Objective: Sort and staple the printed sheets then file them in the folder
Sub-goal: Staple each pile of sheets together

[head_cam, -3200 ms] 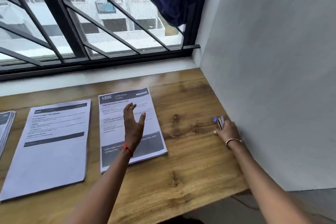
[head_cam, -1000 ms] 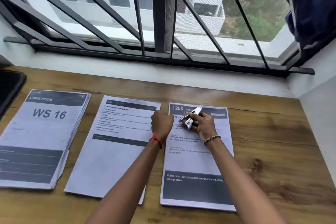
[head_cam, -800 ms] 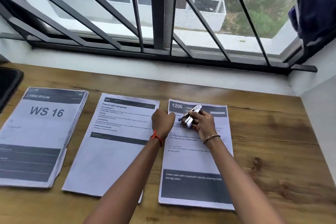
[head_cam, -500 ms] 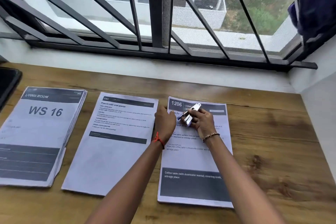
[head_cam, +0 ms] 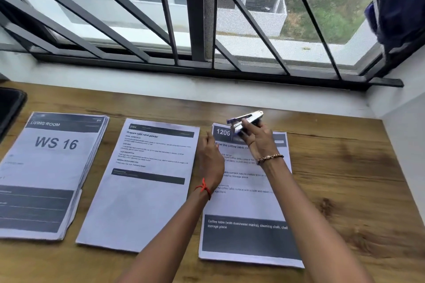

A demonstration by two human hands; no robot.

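Note:
Three paper stacks lie side by side on the wooden desk (head_cam: 345, 179). The thick "WS 16" stack (head_cam: 53, 172) is on the left, the "3564" stack (head_cam: 142, 181) in the middle and the "1206" stack (head_cam: 246, 209) on the right. My right hand (head_cam: 257, 140) grips a small silver stapler (head_cam: 246, 120) with a blue tip, held over the top left corner of the 1206 stack. My left hand (head_cam: 210, 161) rests at the left edge of that stack near the same corner, its fingers lightly curled; a grip on the paper cannot be made out.
A dark flat object (head_cam: 9, 108) sits at the desk's far left edge. A barred window (head_cam: 195, 18) and white sill run along the back. A white wall (head_cam: 404, 133) closes the right side, with dark blue cloth (head_cam: 400, 2) hanging above.
My right hand fetched the stapler from the desk's right side and brought it to the 1206 stack's top left corner. In the last second the stapler shifted slightly up along that corner.

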